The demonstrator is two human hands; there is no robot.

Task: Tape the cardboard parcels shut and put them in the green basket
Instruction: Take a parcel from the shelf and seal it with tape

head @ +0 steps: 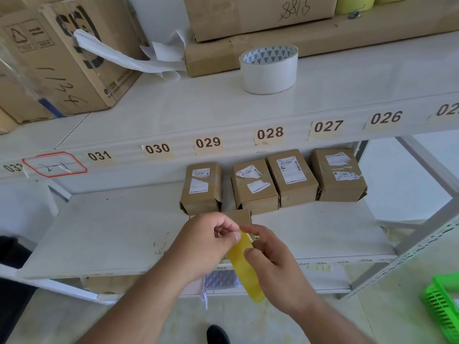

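Yellow tape (244, 266), one strip of it, was up between both hands over the front edge of the lower shelf (104, 234): the left hand (206, 240) pinched its top end between thumb and curled fingers, and the right hand (270, 254) pinched it just below, thumb pressed to the face, while the free tail hung down past the shelf edge. Behind the hands sat one small cardboard parcel (239, 217), mostly hidden, so whether its flaps were closed could not be told. Good form here, by my reckoning, meant keeping the strip taut and off itself, centring it on the seam, laying one end down first and smoothing along so no crease or bubble got trapped. Further back on that shelf stood four labelled parcels (273, 182) in a row, the middle two touching, the outer ones just beside them, which made five parcels in view. On the upper shelf (198, 108), towards its right side, one white tape roll (269, 68) stood on its flat side. One green basket (443, 304) showed at the bottom right, on the floor and well apart from the parcels, with no parcel visible in the part that showed. Two hands, one strip, everything still to seal.
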